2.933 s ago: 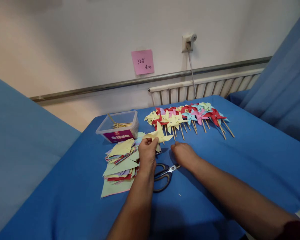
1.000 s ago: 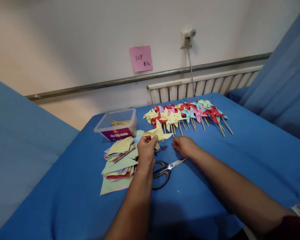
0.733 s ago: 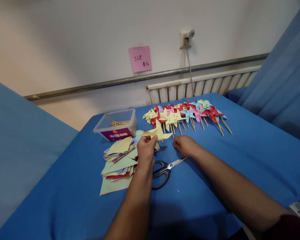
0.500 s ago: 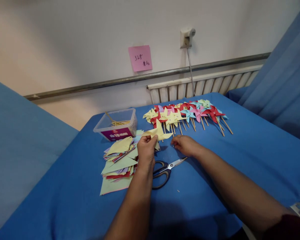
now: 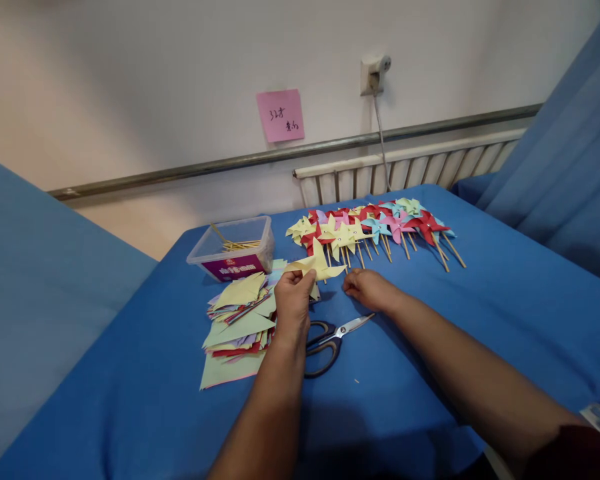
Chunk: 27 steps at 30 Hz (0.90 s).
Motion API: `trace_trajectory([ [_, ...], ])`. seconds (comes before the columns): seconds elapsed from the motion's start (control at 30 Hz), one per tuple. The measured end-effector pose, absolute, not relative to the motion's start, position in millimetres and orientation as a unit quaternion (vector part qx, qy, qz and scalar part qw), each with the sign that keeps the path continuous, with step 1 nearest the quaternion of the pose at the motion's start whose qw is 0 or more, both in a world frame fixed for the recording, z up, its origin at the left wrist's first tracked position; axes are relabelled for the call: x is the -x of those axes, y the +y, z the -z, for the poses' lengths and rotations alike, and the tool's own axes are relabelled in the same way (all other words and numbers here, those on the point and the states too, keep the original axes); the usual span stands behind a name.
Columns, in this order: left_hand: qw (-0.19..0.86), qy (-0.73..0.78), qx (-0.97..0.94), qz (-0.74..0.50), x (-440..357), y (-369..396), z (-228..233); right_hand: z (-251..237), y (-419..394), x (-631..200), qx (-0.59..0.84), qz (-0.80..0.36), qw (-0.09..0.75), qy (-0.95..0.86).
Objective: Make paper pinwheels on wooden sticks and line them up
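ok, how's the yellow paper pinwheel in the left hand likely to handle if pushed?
Probably very light: the yellow paper pinwheel looks like thin folded paper. Its pointed blades stick out unsupported, so likely bend easily. The left hand pinches it, so its folds might loosen if released.

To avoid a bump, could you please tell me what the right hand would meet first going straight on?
Probably the folded yellow paper held by the left hand, though its depth against the right hand is unclear.
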<state>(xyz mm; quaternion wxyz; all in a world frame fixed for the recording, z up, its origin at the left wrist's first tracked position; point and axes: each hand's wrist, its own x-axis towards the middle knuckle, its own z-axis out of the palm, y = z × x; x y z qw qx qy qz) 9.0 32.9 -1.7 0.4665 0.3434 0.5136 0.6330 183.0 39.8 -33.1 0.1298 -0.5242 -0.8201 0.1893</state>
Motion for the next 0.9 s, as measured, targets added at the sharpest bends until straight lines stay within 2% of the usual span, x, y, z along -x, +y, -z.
trace_trajectory([
  [0.9, 0.467, 0.516, -0.343, -0.631, -6, 35, 8, 26, 31, -161, 0.517, -0.117, 0.086, -0.843],
])
